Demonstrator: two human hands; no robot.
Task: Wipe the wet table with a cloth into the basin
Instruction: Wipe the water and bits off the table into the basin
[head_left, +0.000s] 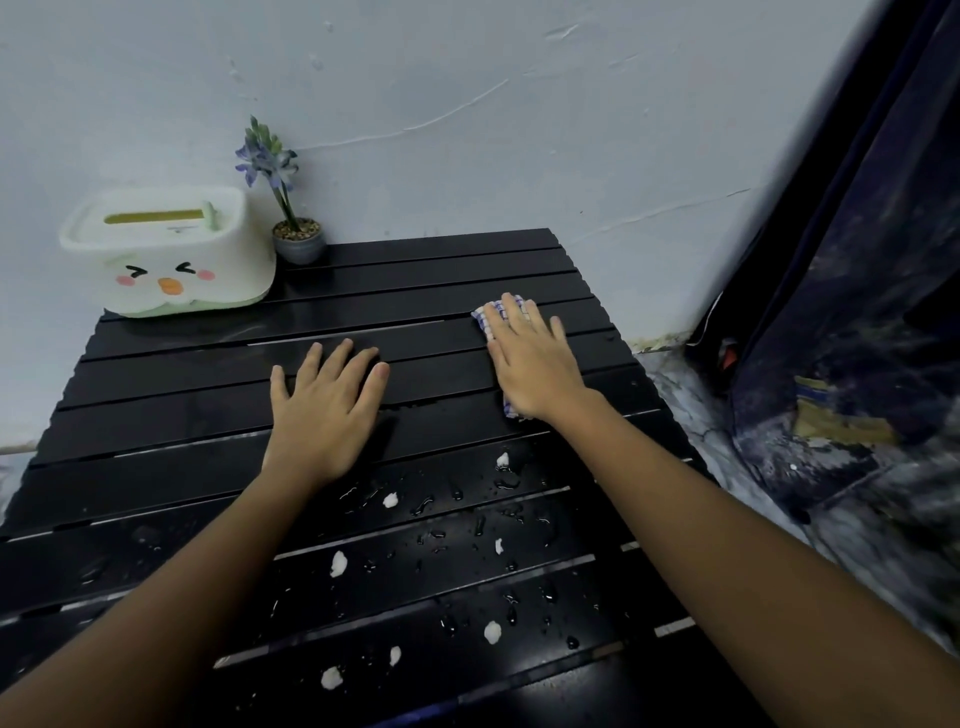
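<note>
A black slatted table (182, 467) fills the view. Water drops and several small white crumbs (338, 564) lie on its near half. My right hand (535, 364) presses flat on a blue-and-white checked cloth (493, 312) at the table's far right; the cloth shows past the fingertips and by the wrist. My left hand (327, 410) rests flat on the bare slats at the middle, fingers spread, holding nothing. No basin is in view.
A pale green tissue box with a duck face (171, 254) stands at the far left corner. Beside it is a small grey pot with a purple flower (298, 239). A white wall runs behind. A dark curtain (857, 312) hangs at the right.
</note>
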